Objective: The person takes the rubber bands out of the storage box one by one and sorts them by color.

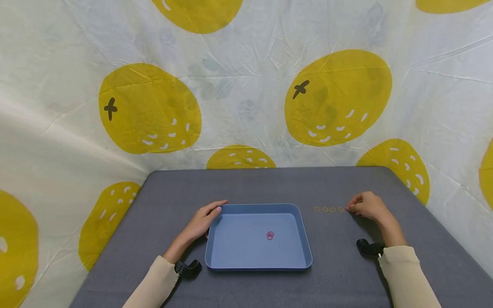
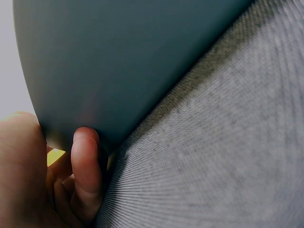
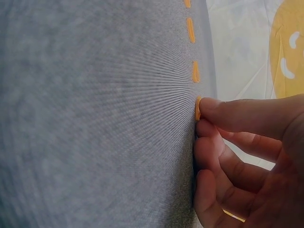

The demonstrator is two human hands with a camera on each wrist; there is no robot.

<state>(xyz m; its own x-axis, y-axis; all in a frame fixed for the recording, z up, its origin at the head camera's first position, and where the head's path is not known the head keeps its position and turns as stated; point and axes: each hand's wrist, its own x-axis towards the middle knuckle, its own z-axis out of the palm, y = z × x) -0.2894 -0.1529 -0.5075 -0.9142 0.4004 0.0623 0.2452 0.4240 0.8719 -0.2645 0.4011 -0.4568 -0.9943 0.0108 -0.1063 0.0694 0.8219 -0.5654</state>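
We see the left hand (image 1: 203, 222) resting against the far left corner of the blue tray (image 1: 296, 252), fingers straight along the rim and the thumb pressed to its outer wall; it grasps nothing. The tray sits in the middle of the grey surface (image 1: 250, 184), with a small cluster of pink rings (image 1: 270, 235) lying inside it. To the tray's right, a row of orange rings (image 1: 328, 209) lies on the surface. The right hand (image 1: 366, 205) is curled at the row's right end, its fingertips (image 3: 209, 105) pinching the nearest orange ring (image 3: 197, 109) against the surface.
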